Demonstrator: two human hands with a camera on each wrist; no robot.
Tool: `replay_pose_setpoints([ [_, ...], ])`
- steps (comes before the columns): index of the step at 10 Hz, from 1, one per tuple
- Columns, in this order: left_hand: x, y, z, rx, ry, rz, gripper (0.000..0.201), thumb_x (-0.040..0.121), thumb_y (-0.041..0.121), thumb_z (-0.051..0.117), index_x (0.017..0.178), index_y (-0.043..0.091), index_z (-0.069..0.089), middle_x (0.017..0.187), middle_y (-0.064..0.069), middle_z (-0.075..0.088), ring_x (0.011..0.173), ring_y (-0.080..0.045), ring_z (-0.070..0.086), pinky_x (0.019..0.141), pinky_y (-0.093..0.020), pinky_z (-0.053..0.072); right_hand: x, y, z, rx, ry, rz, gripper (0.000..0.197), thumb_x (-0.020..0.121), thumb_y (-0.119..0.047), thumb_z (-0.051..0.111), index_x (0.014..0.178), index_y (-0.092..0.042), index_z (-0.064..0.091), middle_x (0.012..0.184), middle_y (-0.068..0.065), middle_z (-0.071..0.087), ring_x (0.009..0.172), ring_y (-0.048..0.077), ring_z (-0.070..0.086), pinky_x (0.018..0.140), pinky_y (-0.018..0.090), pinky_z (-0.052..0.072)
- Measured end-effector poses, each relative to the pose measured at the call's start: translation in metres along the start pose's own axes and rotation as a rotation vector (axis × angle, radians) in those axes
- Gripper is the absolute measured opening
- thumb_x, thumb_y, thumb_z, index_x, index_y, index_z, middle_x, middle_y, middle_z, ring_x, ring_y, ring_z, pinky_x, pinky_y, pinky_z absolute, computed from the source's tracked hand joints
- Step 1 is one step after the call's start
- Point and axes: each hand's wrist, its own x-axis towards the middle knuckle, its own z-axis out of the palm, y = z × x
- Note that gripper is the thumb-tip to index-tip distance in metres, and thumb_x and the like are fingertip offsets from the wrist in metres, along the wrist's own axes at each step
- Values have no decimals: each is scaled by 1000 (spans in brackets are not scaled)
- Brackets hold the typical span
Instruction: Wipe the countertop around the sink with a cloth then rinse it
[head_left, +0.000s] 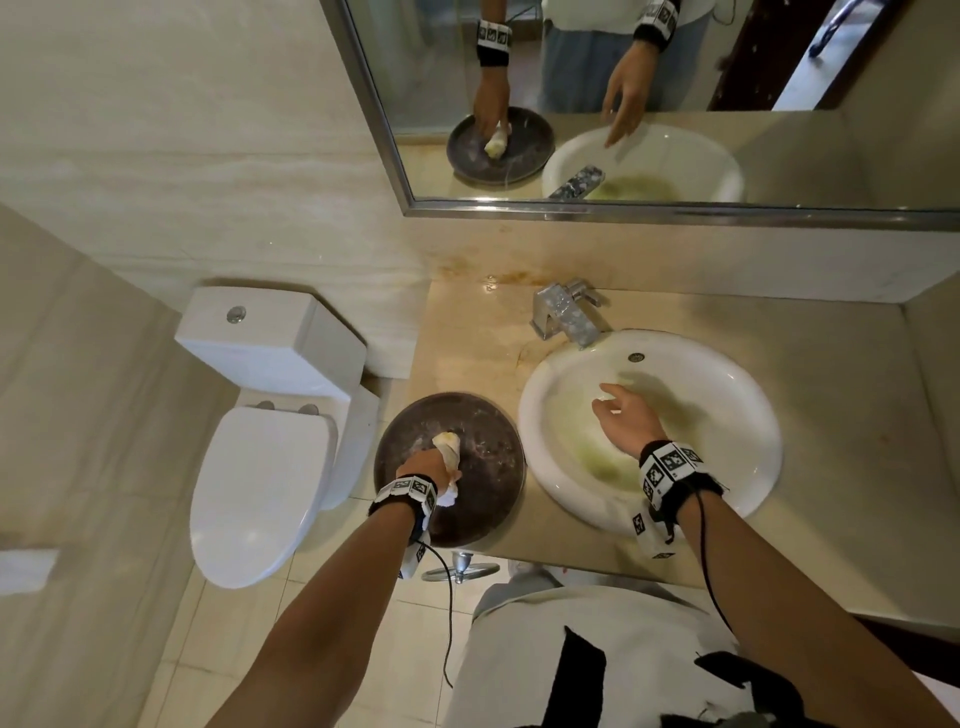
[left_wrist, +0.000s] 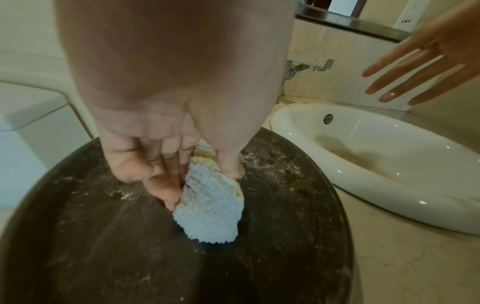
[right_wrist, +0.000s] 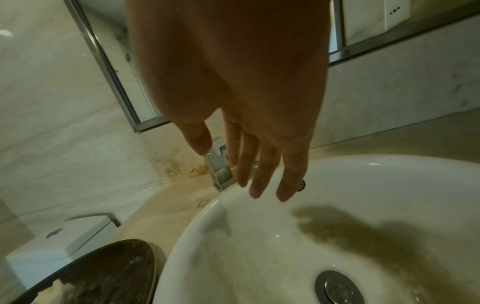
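Note:
A white, yellow-stained cloth (head_left: 449, 448) (left_wrist: 210, 207) is bunched in my left hand (head_left: 427, 466) (left_wrist: 182, 174), whose fingers and thumb curl round it and press it on a dark round tray (head_left: 488, 499) (left_wrist: 78, 236) left of the sink. The white oval sink (head_left: 737, 415) (left_wrist: 389, 185) (right_wrist: 259, 257) is set in the beige countertop (head_left: 831, 364). My right hand (head_left: 621, 415) (right_wrist: 249, 164) hovers over the basin with straight, spread fingers and holds nothing. The chrome faucet (head_left: 566, 312) (right_wrist: 221, 170) stands behind the basin.
A white toilet (head_left: 270, 431) stands left of the counter. A framed mirror (head_left: 623, 104) hangs above the counter and reflects both hands. Yellow-brown stains lie in the basin and at the wall behind the faucet. White crumbs speckle the dark tray.

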Motion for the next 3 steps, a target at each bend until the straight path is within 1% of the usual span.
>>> replay_pose_setpoints([
  [1, -2, 1, -4, 0, -24, 5, 35, 99, 35, 54, 130, 19, 54, 135, -6, 58, 124, -27, 55, 104, -38, 39, 3, 3, -5, -7, -22, 2, 46, 95, -38, 53, 138, -24, 56, 121, 1, 68, 114, 24, 59, 100, 43, 49],
  [2, 4, -1, -1, 17, -24, -16, 50, 92, 42, 62, 135, 18, 50, 132, -9, 61, 120, -30, 58, 100, -41, 42, -1, 4, -14, 31, -93, 50, 44, 95, -39, 53, 137, -27, 53, 91, 0, 75, 82, 19, 70, 75, 34, 54],
  [3, 16, -5, 1, 38, 93, -36, 73, 85, 63, 56, 140, 16, 48, 135, -7, 59, 121, -30, 57, 99, -40, 46, 0, 18, -22, -85, -88, 5, 56, 93, -47, 54, 146, -29, 48, 102, 0, 69, 98, 19, 65, 98, 38, 50],
])
